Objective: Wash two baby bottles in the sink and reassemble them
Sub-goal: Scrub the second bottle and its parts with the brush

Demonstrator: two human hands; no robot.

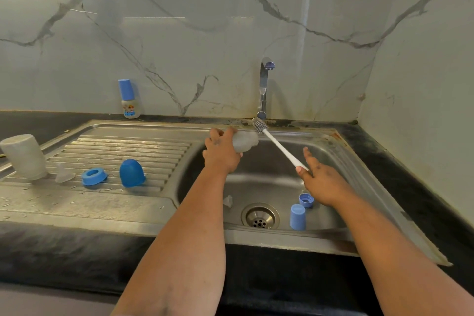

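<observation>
Head view: over the sink (333, 151), my left hand (221, 152) grips a clear bottle (245, 140) beside the tap (264, 84), while my right hand (319, 177) pinches the brush (279, 147) handle, remaining fingers extended, bristles outside the bottle's mouth.

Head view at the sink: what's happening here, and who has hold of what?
A person is washing a baby bottle. The left hand grips a small clear bottle over the sink basin, while the right hand holds a white bottle brush, its bristles just outside the bottle's mouth. A blue cap, blue collar ring and clear teat lie in the basin. On the drainboard sit an upturned bottle, teat, ring and dome cap.
</observation>
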